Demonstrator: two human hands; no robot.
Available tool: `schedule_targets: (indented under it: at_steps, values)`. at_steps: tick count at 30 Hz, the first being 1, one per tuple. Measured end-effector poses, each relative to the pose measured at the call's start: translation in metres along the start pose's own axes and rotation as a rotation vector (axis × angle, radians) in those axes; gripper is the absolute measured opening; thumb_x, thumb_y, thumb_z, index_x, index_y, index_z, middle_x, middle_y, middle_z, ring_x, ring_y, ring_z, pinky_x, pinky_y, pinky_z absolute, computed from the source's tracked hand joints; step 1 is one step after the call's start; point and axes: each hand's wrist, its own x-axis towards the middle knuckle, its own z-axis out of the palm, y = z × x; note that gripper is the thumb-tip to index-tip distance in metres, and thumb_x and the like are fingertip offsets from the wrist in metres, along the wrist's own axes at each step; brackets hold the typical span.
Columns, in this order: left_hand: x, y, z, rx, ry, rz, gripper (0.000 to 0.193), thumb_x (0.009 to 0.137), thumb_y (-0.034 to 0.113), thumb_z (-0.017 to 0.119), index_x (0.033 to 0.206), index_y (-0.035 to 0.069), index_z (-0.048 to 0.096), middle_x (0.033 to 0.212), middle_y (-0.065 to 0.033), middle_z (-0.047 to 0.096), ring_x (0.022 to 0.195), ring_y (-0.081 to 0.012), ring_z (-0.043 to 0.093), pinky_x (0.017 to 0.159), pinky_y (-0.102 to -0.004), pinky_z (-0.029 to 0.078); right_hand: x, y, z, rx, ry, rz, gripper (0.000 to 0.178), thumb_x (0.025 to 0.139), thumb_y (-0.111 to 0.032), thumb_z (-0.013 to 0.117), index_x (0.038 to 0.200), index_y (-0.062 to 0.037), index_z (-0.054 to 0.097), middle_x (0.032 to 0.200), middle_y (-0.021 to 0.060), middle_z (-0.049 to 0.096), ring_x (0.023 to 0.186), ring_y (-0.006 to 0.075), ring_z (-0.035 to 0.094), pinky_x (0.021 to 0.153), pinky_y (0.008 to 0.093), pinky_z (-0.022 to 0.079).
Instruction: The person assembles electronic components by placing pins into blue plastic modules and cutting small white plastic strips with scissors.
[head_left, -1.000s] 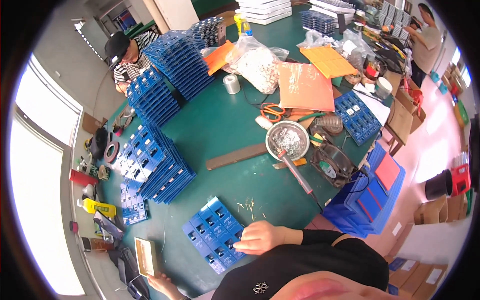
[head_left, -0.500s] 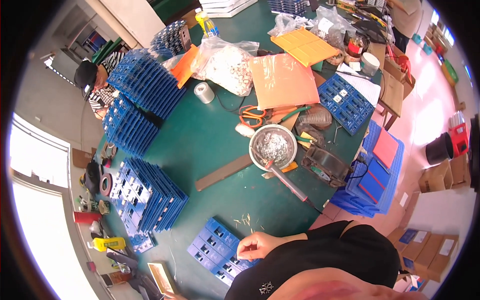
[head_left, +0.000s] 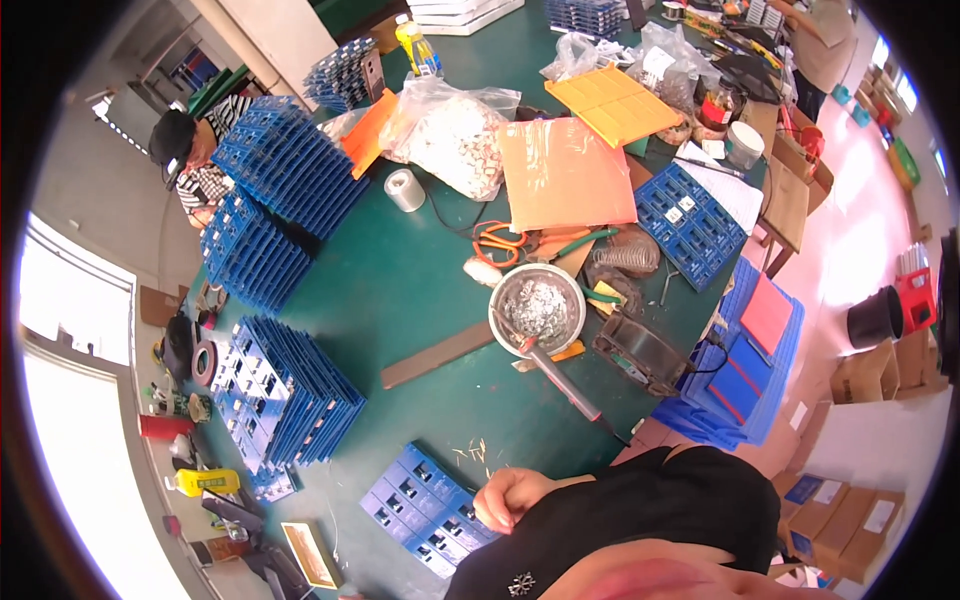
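Blue circuit-board panel (head_left: pixel 425 510) lies flat on the green table (head_left: pixel 400 290), near the person's body, set at a slant, black parts in rows, lower right corner hidden by the black sleeve (head_left: pixel 630 500). Right hand (head_left: pixel 512 497) is at its right edge: fingers curled in, narrow; can't tell if anything is pinched, or whether fingertips touch the board. Left hand (head_left: pixel 352 597) is a sliver at the bottom edge, by the shallow open box (head_left: pixel 324 562); can't tell its state. For fingertip work here I'd brace the panel's free edge so it doesn't skate, come straight down with light pressure, and lift clear of neighbouring parts instead of dragging across. Sleeve sits close to the board, so it could snag. Thin gold-coloured slivers (head_left: pixel 473 452) lie loose just beyond the panel; worth keeping them out from under it so it sits flat. Farther out: stacked blue panels (head_left: pixel 315 400) to the left, dark flat bar (head_left: pixel 435 357) ahead, then a metal bowl (head_left: pixel 576 300) of silvery scrap with a soldering iron (head_left: pixel 567 384) leaning on its rim. Treat the iron as hot; keep the right forearm clear of its cord.
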Motion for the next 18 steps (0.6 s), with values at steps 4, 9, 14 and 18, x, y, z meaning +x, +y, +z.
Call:
schedule_targets:
  at_steps: [4,9,14,18]
  values:
    - [0.016,0.046,0.002,0.289,-0.515,-1.079,0.052,0.097,0.033,0.049,0.130,-0.006,0.042,0.118,-0.0285,0.057,0.101,-0.0412,0.061,0.087,-0.0476,0.050,-0.007,-0.016,0.000,-0.011,0.273,0.119,0.016,0.064,0.008,0.045,0.057,-0.0043,0.051,0.062,0.0063,0.050,0.061,0.0151,0.047,0.049,0.0252,0.030]
    - [0.024,0.044,-0.001,0.299,-0.527,-1.038,0.057,0.099,0.029,0.048,0.147,0.011,0.023,0.076,-0.0159,0.061,0.065,-0.0384,0.057,0.056,-0.0491,0.041,0.005,-0.013,0.004,-0.002,-0.001,0.073,0.016,0.068,0.003,0.047,0.054,-0.0038,0.050,0.057,0.0057,0.045,0.051,0.0159,0.036,0.047,0.0313,0.025]
    - [0.013,0.037,-0.011,0.264,-0.424,-0.949,0.057,0.099,0.028,0.048,0.146,0.008,0.024,0.070,-0.0152,0.059,0.061,-0.0358,0.056,0.053,-0.0463,0.041,0.008,-0.003,-0.008,0.175,-0.331,-0.183,0.019,0.078,-0.011,0.049,0.061,-0.0046,0.052,0.056,0.0059,0.045,0.044,0.0198,0.031,0.044,0.0343,0.023]
    - [0.030,0.048,-0.009,0.158,-0.431,-1.164,0.051,0.098,0.018,0.049,0.144,0.008,0.030,0.086,-0.0208,0.063,0.069,-0.0315,0.062,0.059,-0.0428,0.047,0.004,-0.004,0.003,0.216,-0.273,-0.174,0.045,0.087,-0.039,0.048,0.059,-0.0042,0.049,0.053,0.0055,0.040,0.045,0.0189,0.030,0.045,0.0344,0.021]
